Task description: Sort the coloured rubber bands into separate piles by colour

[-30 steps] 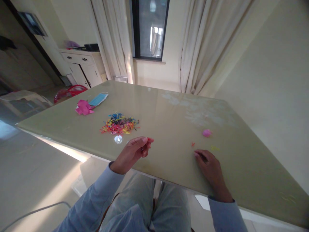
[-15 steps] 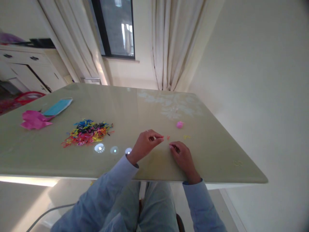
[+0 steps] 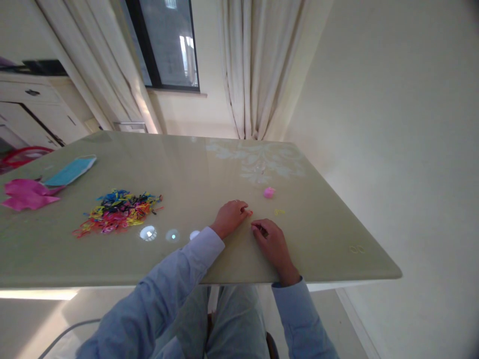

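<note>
My left hand is low over the table, its fingers closed together at a small red rubber band. The fingertips meet the band, and part of it is hidden by them. Close by on the right, my right hand rests on the table with thumb and forefinger pinched together. Whatever is in that pinch is too small to make out. Several yellow rubber bands lie just beyond my right hand, and a small pink lump sits behind them. To the left is a heap of multicoloured rubber bands.
A blue face mask and a crumpled pink sheet lie at the table's left. Two pale yellow rings are near the right front corner of the glossy table. A wall runs along the right side.
My left hand has lowered, and its fingers have closed in on the red band, which lay apart from them before. My right hand keeps its pinch. The view has turned slightly right.
</note>
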`<state>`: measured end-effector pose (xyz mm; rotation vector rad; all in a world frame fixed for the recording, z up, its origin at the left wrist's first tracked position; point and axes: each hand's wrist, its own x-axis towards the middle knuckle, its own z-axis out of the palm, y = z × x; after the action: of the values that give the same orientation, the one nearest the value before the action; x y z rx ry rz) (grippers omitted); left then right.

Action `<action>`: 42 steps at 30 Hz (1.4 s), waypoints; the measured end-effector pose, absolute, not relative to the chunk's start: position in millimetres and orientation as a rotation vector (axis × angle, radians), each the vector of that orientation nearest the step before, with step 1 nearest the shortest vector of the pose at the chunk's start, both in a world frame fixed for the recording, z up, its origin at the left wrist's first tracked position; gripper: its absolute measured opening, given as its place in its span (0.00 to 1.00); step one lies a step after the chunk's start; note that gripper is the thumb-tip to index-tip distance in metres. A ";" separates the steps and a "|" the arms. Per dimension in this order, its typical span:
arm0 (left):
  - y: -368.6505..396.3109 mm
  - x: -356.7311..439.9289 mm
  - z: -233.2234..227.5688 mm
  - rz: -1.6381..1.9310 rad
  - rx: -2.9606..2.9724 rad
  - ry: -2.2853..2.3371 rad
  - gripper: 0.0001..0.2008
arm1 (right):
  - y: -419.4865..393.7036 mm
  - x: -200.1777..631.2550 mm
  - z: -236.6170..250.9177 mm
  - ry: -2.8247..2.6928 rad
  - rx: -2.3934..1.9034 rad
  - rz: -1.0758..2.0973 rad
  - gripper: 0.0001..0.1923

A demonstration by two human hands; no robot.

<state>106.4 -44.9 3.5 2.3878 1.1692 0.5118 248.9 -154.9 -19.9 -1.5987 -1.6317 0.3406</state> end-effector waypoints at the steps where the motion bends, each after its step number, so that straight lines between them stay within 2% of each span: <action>1: -45.2 105.6 3.4 0.517 2.370 1.164 0.13 | -154.7 249.3 -19.8 -1.624 -1.592 0.350 0.09; 7: -50.8 84.3 9.9 0.622 2.338 1.154 0.13 | -154.2 251.6 -18.2 -1.575 -1.575 0.405 0.10; 12: -64.1 34.6 16.2 0.709 2.318 1.173 0.11 | -154.2 253.0 -17.1 -1.573 -1.590 0.398 0.11; 22: -93.3 -67.2 -7.7 0.804 2.199 1.363 0.10 | -149.1 249.8 -8.4 -1.570 -1.695 0.418 0.18; 28: -94.7 -67.6 -6.6 0.852 1.991 1.331 0.12 | -128.1 181.0 20.5 -1.775 -1.520 0.540 0.15; 33: -97.4 -67.2 -2.6 0.833 1.965 1.343 0.13 | -77.6 108.5 39.7 -2.009 -1.332 0.610 0.11; 38: -98.0 -66.5 -3.3 0.728 2.062 1.305 0.13 | -17.1 50.5 30.8 -2.240 -1.339 0.708 0.10; 42: -97.0 -64.6 -3.4 0.627 2.128 1.375 0.12 | 12.3 20.7 18.5 -2.383 -1.462 0.565 0.07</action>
<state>-64.6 -97.0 -3.4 2.1284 1.3754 0.6272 20.7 12.3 18.5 -1.4616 -2.3833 0.5646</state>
